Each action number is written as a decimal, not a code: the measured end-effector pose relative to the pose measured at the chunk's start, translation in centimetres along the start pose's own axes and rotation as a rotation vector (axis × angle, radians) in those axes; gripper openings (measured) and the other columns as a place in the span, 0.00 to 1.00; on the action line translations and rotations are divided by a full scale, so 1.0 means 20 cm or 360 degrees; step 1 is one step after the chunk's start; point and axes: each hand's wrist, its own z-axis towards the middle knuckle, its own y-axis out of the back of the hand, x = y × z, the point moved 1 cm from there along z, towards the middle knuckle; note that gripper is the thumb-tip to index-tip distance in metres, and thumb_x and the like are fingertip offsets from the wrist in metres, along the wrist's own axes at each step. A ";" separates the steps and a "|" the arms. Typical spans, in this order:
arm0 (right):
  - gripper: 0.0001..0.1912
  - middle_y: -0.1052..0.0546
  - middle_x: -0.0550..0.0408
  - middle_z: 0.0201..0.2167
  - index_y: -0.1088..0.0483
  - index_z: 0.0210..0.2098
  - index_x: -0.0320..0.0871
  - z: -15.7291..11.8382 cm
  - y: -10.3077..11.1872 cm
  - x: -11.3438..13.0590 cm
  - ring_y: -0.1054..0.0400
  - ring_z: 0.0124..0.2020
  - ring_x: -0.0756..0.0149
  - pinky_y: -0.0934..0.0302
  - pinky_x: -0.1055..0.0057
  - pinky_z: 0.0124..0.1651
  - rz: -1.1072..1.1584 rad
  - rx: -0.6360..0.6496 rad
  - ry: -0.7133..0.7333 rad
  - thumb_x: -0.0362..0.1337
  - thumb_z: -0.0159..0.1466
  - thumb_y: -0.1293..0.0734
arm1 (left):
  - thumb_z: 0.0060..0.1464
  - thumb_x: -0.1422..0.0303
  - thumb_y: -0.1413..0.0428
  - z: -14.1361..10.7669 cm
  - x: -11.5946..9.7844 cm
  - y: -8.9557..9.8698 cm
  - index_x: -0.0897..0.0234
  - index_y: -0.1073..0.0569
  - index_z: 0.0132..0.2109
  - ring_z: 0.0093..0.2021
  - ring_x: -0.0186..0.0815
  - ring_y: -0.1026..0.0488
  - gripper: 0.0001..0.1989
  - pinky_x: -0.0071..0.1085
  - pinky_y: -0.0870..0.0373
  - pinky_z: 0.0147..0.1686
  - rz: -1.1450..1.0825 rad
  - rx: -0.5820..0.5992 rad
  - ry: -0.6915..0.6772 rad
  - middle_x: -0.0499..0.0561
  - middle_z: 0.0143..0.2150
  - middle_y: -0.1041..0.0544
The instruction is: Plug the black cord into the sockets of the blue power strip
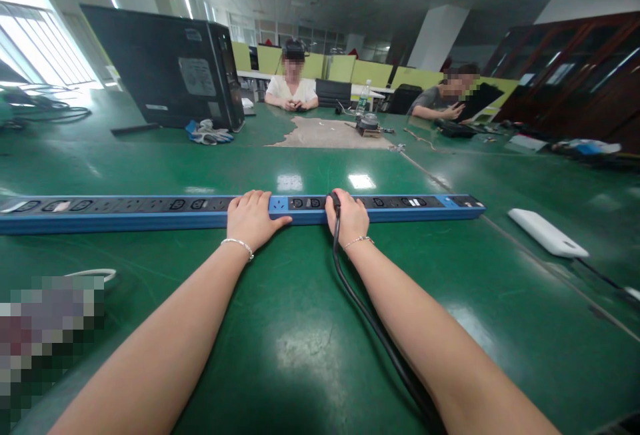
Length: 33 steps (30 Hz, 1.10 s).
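A long blue power strip [425, 212] with a row of black sockets lies across the green table. My left hand [251, 220] is closed over it just left of a blue socket section, fingers across the top and thumb along the front side. In my right hand [351, 217] is a black power plug [334, 201], gripped at one of the sockets right of that section. How deep the plug sits cannot be made out behind the fingers. Its black cord [345, 279] runs from the plug toward me, beside my right forearm.
A white power bank [547, 233] with a cable lies at right. Behind the strip stand a black computer case [170, 68], gloves [209, 132] and a water bottle [364, 99]. Two people sit across the green table [280, 288]. A blurred-out object is at lower left.
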 end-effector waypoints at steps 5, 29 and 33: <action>0.20 0.32 0.48 0.58 0.31 0.51 0.42 -0.03 -0.05 -0.02 0.46 0.62 0.52 0.55 0.52 0.62 0.0063 -0.0110 -0.0041 0.43 0.66 0.44 | 0.49 0.43 0.51 0.00 0.00 0.00 0.64 0.36 0.58 0.60 0.50 0.40 0.37 0.45 0.49 0.57 0.0020 0.0000 0.0004 0.62 0.59 0.32; 0.24 0.23 0.46 0.46 0.31 0.49 0.41 0.01 -0.02 -0.04 0.29 0.47 0.59 0.46 0.58 0.57 0.0539 -0.0317 -0.0277 0.49 0.66 0.47 | 0.50 0.44 0.50 -0.01 0.00 0.00 0.66 0.36 0.58 0.61 0.49 0.41 0.37 0.44 0.49 0.57 -0.0036 -0.0030 -0.0006 0.62 0.59 0.32; 0.25 0.24 0.48 0.47 0.34 0.54 0.41 0.01 0.02 0.05 0.30 0.48 0.60 0.38 0.65 0.50 0.0698 -0.0327 -0.0285 0.48 0.65 0.46 | 0.49 0.44 0.50 -0.01 0.00 0.00 0.66 0.36 0.57 0.61 0.49 0.41 0.36 0.44 0.49 0.57 -0.0052 -0.0055 -0.0021 0.62 0.58 0.32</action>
